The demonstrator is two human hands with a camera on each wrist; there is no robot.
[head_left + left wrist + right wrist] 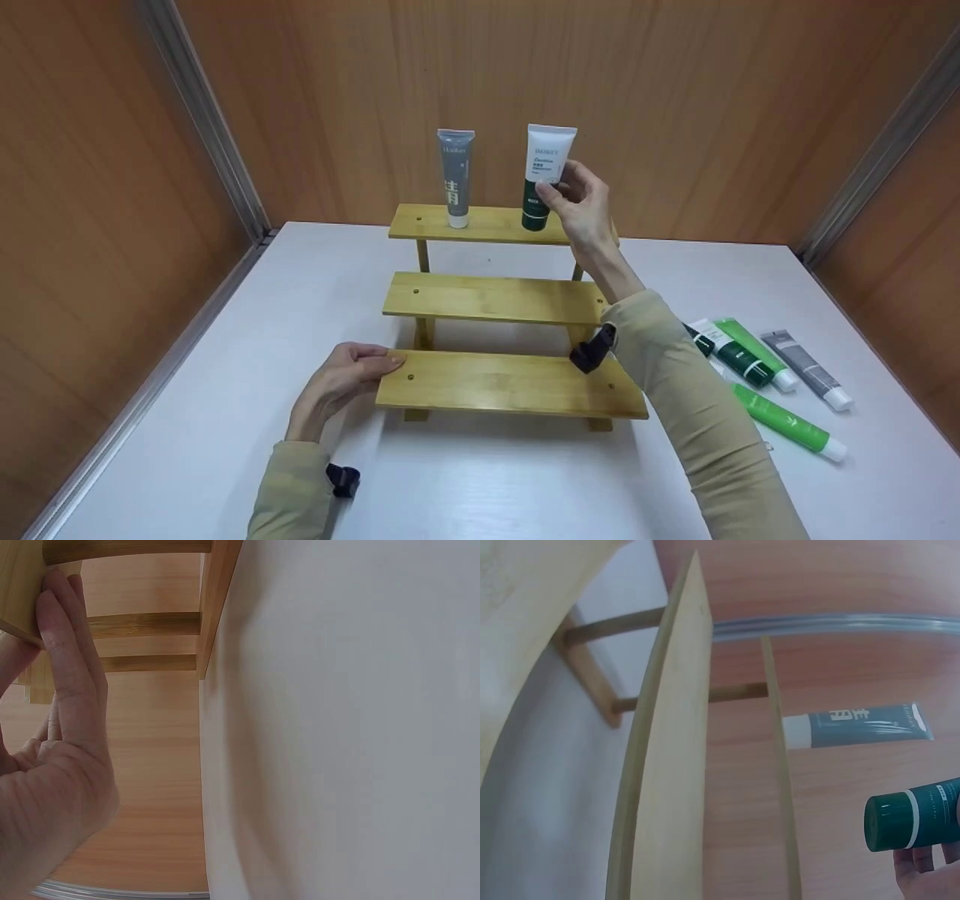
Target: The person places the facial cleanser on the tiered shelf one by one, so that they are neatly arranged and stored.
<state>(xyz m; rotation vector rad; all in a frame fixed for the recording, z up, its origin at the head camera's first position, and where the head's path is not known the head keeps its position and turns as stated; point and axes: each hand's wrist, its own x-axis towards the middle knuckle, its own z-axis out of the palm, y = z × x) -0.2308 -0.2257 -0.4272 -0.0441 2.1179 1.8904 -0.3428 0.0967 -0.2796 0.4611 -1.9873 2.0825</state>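
Pinching with the right grip (pixel 583 208), between thumb and fingers, the white-and-green tube (pixel 547 154), held upright with cap down over the right part of the far shelf (pixel 491 223); seen from the right wrist with the cap apart from the board. Could topple after release if set down tilted, because of resting only on the cap. Could also drop behind the board if placed too deep.

Clasping with the left grip (pixel 337 386) the left end of the near shelf (pixel 510 382), thumb above and fingers under. Seems to steady the stand (pixel 480 298); if pulled or lifted at this corner, could rock everything.

To protect from such shaking: the grey tube (pixel 455 169), balanced on its white cap at the left of the far shelf.

To watch also: the right sleeve (pixel 697 412) with its dark wrist mount (pixel 592 349), appearing over the right end of the near shelf; could knock the wood when drawn back.

To mind lastly, at the right: loose tubes (pixel 784 420) lying on the bench (pixel 480 480), easy to sweep with a low forearm.
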